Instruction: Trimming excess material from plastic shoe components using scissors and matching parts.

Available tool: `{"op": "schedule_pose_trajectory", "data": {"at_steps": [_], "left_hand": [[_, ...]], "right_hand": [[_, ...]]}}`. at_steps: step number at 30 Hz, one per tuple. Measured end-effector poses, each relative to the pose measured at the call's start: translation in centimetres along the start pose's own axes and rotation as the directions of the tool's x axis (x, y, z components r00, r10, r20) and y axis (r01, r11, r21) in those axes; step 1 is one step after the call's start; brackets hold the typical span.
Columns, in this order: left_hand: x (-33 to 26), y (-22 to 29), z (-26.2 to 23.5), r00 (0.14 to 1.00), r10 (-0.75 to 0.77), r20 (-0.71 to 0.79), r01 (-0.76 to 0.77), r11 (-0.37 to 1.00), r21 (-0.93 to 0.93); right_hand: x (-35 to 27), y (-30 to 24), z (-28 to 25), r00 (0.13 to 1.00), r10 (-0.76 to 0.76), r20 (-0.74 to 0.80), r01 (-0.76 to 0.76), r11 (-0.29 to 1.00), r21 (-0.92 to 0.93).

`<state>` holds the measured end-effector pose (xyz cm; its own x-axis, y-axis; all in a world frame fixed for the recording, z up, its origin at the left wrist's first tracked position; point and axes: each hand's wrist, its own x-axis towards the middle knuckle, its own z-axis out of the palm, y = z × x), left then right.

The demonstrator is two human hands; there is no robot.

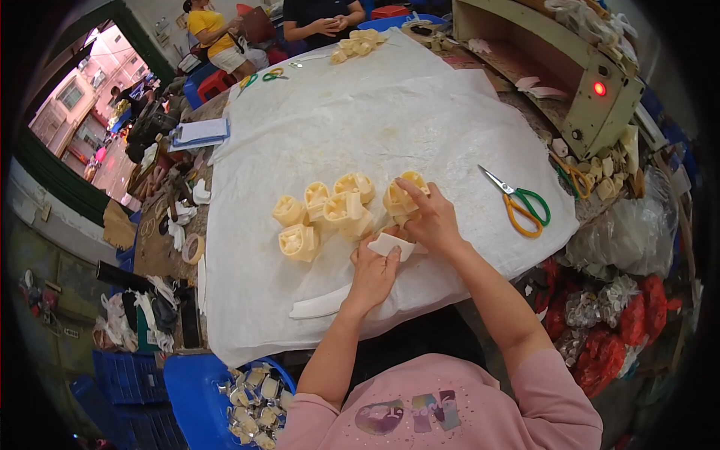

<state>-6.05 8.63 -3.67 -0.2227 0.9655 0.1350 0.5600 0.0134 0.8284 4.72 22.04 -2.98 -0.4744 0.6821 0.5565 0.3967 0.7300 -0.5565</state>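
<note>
My left hand (373, 274) is closed on a flat white piece (389, 245), thumb pressed on top of it. Just to its right, my right hand (435, 221) is curled around a cream-coloured rolled piece (396, 199) with a hollow, ribbed top. One finger lies across that top; the other fingertips are partly hidden. Left of my hands stand several similar cream rolled pieces, among them a front one (298, 242) and a middle one (343, 211). A long white strip (321, 304) lies flat near the table's front edge.
Scissors with green and orange handles (519, 208) lie open at right on the white table cover (450, 127). A clipboard (201, 133) is at the left edge. A boxy machine (600, 112) with a red light stands right. A blue tub (191, 397) sits lower left. Two people are at the far end.
</note>
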Motion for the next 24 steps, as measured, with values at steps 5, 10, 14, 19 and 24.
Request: {"op": "schedule_pose_trajectory", "data": {"at_steps": [5,10,14,19,24], "left_hand": [[-0.7,0.9,0.6,0.999,0.037,-0.006,-0.033,0.934,0.355],[-0.9,1.4,0.3,0.999,0.047,0.002,-0.045,0.942,0.332],[-1.0,0.5,0.0,1.0,0.025,0.019,-0.028,0.987,0.159],[-1.1,1.2,-0.8,0.997,-0.075,-0.032,0.07,0.99,-0.119],[-1.4,0.4,-0.7,0.992,0.128,0.019,-0.129,0.965,0.226]], "right_hand": [[0.0,-0.3,-0.3,0.998,0.037,0.044,-0.036,0.999,-0.023],[0.1,-0.1,-0.2,0.997,0.054,0.059,-0.052,0.998,-0.023],[0.3,-0.4,-0.3,0.995,0.076,0.07,-0.075,0.997,-0.026],[0.3,-0.6,-0.5,0.991,0.099,0.09,-0.093,0.993,-0.07],[0.4,-0.7,-0.5,0.992,0.092,0.084,-0.086,0.994,-0.072]]}}
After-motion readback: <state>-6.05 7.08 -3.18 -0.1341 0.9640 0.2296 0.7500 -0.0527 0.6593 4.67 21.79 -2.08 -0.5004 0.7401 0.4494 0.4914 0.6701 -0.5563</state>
